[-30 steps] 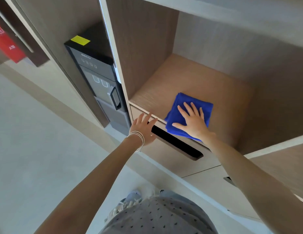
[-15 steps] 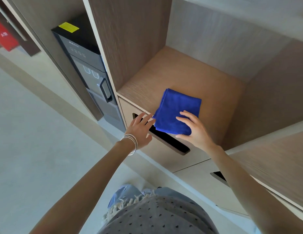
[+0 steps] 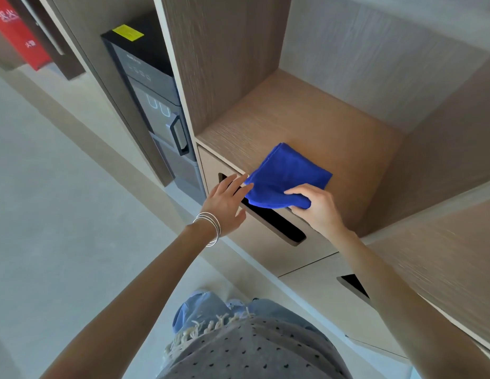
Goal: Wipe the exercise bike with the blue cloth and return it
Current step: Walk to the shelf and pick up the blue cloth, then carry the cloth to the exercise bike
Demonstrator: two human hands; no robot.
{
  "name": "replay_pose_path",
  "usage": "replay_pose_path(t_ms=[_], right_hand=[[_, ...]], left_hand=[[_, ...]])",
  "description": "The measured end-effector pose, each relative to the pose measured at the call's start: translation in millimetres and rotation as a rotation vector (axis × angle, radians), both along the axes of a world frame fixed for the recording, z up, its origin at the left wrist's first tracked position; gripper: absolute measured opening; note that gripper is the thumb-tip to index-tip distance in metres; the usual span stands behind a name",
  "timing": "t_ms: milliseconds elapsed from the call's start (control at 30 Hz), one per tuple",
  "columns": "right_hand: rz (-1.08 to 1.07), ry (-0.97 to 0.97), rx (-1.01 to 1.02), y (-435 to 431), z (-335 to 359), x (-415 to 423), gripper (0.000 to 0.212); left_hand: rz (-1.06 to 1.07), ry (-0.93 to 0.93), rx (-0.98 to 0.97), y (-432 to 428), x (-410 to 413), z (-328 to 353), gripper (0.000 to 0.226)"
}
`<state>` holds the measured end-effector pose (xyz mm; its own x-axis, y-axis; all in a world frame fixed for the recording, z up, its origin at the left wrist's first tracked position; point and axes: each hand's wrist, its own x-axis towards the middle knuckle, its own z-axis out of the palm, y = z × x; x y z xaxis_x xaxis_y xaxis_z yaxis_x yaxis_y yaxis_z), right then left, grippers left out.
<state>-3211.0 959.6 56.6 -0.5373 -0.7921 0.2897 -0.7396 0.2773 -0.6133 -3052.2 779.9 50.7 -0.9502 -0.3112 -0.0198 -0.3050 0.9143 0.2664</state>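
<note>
Shelf (image 3: 306, 119) edge: right hand (image 3: 319, 212) pinches blue cloth (image 3: 285, 176).

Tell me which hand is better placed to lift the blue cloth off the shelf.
Right. The right hand pinches the near edge of the blue cloth at the front of the shelf. The left hand is open, with only its fingertips by the cloth's corner.

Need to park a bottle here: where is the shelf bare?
Bare: the shelf behind the cloth to the back wall, and right of it. Crowded: front edge, where right hand grips it, left hand alongside.
</note>
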Motion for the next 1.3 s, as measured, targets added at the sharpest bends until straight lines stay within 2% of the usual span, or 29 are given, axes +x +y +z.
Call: replay_pose_path(t_ms=[133,300,533,667,833,1000,1300], right_hand=[[0.035,-0.100,0.057,-15,6,17,0.032],[0.225,-0.228,0.176,-40,17,38,0.037],[0.421,-0.358,0.315,-94,18,92,0.035],[0.622,-0.397,0.400,-123,7,146,0.031],[0.841,-0.374,0.507,-159,-4,227,0.033],[0.953,-0.279,0.573,-194,-10,312,0.036],[1.220,-0.220,0.571,-239,-8,505,0.037]], left_hand=[[0.062,-0.018,0.027,-1,15,0,0.065],[0.214,-0.047,0.071,-7,58,-2,0.068],[0.490,-0.173,0.123,-15,153,-7,0.070],[0.683,-0.199,0.185,-10,218,-16,0.068],[0.902,-0.250,0.250,6,305,-27,0.068],[1.093,-0.288,0.293,26,405,-33,0.068],[1.384,-0.317,0.308,50,584,-33,0.068]])
